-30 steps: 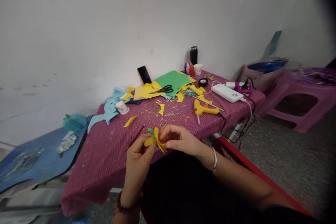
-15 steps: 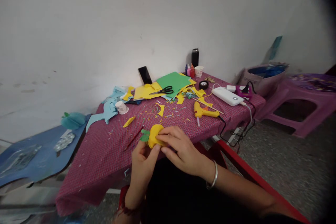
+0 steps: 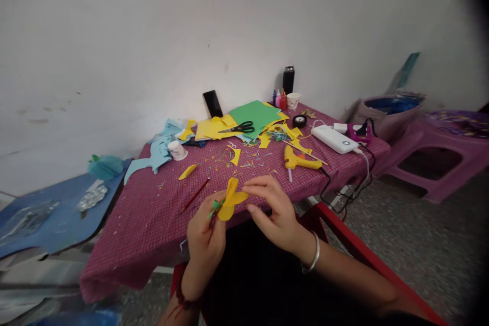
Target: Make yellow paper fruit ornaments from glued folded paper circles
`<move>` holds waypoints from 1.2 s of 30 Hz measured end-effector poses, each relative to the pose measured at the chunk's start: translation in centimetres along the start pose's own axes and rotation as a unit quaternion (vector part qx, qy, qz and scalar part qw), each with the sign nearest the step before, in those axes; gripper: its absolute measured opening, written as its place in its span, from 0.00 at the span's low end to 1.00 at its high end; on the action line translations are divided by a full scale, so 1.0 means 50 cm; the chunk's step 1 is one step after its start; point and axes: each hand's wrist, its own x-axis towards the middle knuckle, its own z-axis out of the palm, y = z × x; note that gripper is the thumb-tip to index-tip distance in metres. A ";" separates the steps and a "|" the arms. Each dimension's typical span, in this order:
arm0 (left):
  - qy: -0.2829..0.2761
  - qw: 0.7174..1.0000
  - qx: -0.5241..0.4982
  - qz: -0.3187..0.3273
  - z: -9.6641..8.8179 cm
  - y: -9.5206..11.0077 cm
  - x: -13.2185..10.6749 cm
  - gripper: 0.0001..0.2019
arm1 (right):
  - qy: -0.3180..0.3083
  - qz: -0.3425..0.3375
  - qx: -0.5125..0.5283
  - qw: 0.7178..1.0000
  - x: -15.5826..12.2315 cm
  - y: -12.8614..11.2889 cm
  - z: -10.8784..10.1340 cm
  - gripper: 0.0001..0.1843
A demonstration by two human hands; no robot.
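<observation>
A yellow paper craft (image 3: 228,204) with fanned, rounded lobes is in front of me, over the table's near edge. My left hand (image 3: 206,226) is closed around its base, where a green paper piece (image 3: 216,206) sticks out. The fingers hide part of that end. My right hand (image 3: 273,211) is beside the lobe on the right, thumb and fingers apart; whether a fingertip touches the paper I cannot tell. Beyond the hands, a thin dark red stick (image 3: 195,195), perhaps a brush, lies on the checked cloth near a yellow paper scrap (image 3: 188,171).
Black scissors (image 3: 241,127) rest on yellow and green sheets (image 3: 254,117). A yellow glue gun (image 3: 300,159) and a white power bank (image 3: 333,138) lie right, cables hanging off the edge. A paper cup (image 3: 178,150), phone (image 3: 212,104) and blue paper scraps (image 3: 160,153) are farther back.
The yellow craft has turned, so its lobes now fan apart instead of showing one rounded face. My right fingers have moved off it slightly rightward and spread; my left hand keeps hold.
</observation>
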 end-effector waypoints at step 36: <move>0.078 0.933 -0.279 -0.214 0.033 0.001 -0.010 0.15 | -0.057 0.197 0.161 0.965 0.000 0.024 0.019 0.06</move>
